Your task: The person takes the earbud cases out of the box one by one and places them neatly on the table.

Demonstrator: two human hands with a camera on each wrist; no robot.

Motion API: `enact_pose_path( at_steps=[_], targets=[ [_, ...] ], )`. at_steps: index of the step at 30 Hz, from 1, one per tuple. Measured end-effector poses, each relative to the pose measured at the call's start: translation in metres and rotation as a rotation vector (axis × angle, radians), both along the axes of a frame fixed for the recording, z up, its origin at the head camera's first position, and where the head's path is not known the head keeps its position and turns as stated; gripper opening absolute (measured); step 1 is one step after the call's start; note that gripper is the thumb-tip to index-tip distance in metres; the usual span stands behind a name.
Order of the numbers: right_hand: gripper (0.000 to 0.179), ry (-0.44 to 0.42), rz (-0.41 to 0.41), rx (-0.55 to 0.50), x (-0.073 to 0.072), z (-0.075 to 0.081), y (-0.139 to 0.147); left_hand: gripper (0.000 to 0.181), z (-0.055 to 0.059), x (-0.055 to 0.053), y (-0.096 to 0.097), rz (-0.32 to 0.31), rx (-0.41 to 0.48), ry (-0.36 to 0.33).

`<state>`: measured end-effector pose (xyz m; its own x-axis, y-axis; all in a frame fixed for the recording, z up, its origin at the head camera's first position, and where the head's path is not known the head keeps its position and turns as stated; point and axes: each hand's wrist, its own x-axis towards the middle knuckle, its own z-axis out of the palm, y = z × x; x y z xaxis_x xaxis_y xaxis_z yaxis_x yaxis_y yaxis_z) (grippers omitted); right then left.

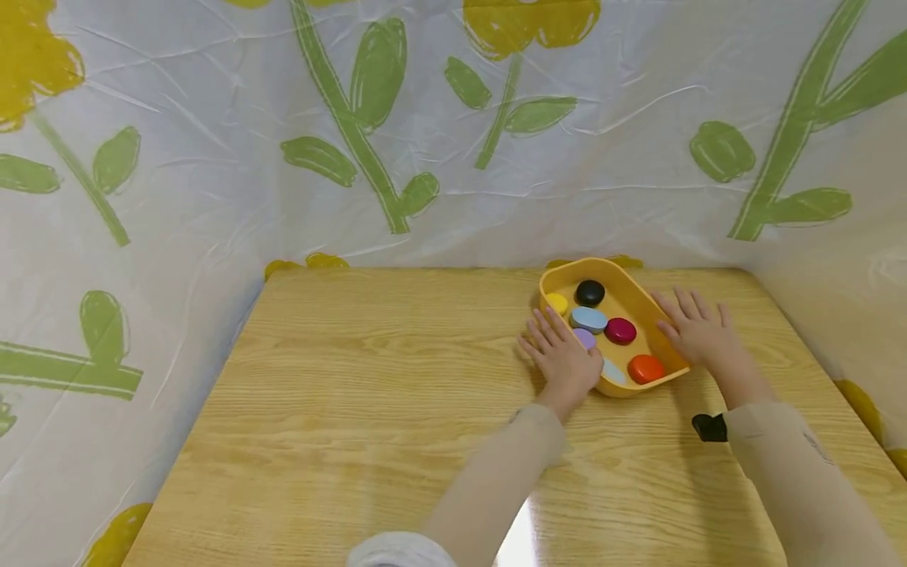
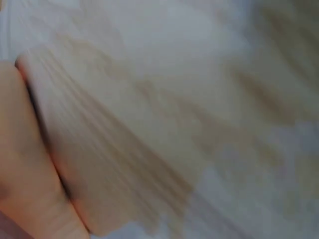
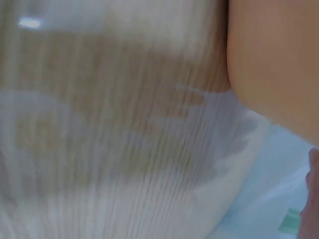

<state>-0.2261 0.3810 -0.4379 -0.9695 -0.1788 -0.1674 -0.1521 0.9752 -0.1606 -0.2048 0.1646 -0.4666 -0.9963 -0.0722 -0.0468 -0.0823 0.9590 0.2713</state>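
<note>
A yellow-orange tray (image 1: 641,303) with rounded corners sits on the far right part of the wooden table, turned at an angle. Inside lie several smooth, coloured, pebble-like pieces: a black piece (image 1: 590,293), a light blue piece (image 1: 589,319), a magenta piece (image 1: 620,331) and an orange-red piece (image 1: 646,368) among them. My left hand (image 1: 567,358) rests against the tray's left side, its fingers straight and spread, partly hiding a purple piece (image 1: 584,339). Against the opposite side lies my right hand (image 1: 697,331), fingers spread. Both wrist views show mostly blurred table surface.
The wooden table (image 1: 368,370) extends to the left and front of the tray. A cloth (image 1: 567,197) printed with flowers hangs behind it and along the sides. Under the right sleeve a small black object (image 1: 710,428) shows.
</note>
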Motion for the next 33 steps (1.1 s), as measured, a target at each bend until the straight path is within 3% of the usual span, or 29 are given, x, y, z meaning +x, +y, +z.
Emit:
enact_pose_path(
  at_steps=[9,17,33],
  targets=[
    [0.059,0.016,-0.079,0.0,0.031,-0.004,-0.02,0.087,0.002,-0.003,-0.023,-0.121,-0.171,-0.065],
    [0.061,-0.001,-0.094,-0.013,0.06,-0.001,-0.039,0.087,0.008,0.004,-0.047,-0.236,-0.192,-0.086],
    [0.06,0.06,-0.189,-0.088,0.125,-0.007,-0.085,0.085,0.004,0.037,-0.091,-0.39,-0.207,-0.041]
  ],
)
